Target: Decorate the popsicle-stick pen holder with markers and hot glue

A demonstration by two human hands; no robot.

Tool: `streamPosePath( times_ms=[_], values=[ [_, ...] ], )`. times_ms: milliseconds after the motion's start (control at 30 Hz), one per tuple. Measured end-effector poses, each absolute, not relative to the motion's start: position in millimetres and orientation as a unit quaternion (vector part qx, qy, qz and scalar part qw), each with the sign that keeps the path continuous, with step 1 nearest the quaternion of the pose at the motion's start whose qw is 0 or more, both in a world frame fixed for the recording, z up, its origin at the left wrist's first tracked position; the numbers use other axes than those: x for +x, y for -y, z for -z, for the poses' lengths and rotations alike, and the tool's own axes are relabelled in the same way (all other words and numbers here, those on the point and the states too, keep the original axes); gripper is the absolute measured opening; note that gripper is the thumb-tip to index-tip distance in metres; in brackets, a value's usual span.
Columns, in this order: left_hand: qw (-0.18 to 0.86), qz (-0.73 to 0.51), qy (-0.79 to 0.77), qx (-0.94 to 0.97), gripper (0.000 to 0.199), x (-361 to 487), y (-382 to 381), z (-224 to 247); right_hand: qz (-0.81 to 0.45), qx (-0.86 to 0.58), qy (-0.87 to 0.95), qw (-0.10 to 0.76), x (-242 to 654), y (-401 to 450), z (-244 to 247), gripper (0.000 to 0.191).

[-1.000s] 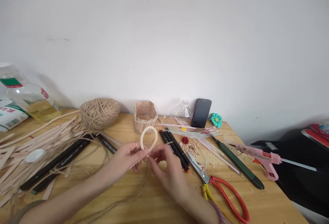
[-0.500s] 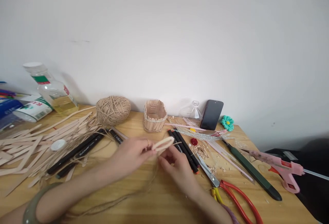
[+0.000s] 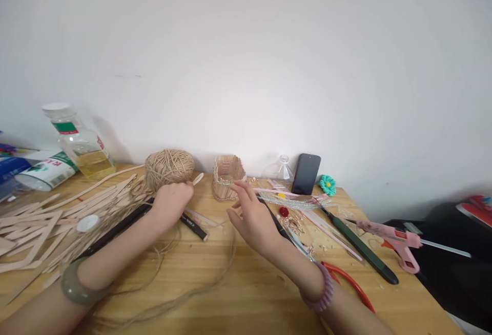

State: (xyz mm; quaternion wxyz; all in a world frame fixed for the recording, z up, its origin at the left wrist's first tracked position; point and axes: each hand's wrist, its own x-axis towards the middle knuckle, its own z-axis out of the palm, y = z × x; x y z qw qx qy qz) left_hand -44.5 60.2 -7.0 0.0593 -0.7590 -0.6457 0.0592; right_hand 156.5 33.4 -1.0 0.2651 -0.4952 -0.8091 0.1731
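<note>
Twine ball under left hand; right hand spread.

A plain white wall rises behind the light wooden table, evenly lit

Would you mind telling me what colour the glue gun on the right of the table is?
The glue gun is pink, seen clearly in the head view.

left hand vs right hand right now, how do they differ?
The left hand is curled, knuckles up, beside the twine ball, with a green bangle on its wrist. The right hand is spread open, fingers reaching to the stick basket, with a pink bracelet. Both hover low over the wooden table.
</note>
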Motion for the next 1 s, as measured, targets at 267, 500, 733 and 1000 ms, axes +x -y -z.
streamPosePath(
  times_ms=[267, 500, 733, 1000],
  values=[
    [0.059, -0.053, 0.643, -0.761, 0.037, -43.0, -55.4, -0.5, -0.071, -0.54, 0.817, 0.191, 144.7, -58.5, -1.8, 0.031],
    [0.042, -0.04, 0.641, -0.766, 0.038, -42.0, -53.0, -0.1, -0.039, -0.565, 0.798, 0.207, 156.1, -55.8, 4.1, 0.032],
    [0.043, -0.046, 0.643, -0.763, 0.036, -43.1, -53.0, 3.3, -0.108, -0.494, 0.839, 0.203, 174.0, -79.1, -3.2, 0.028],
    [0.055, -0.07, 0.639, -0.764, 0.035, -45.2, -55.7, 4.4, -0.177, -0.37, 0.891, 0.193, 182.8, -132.0, -24.6, 0.025]
  ],
)
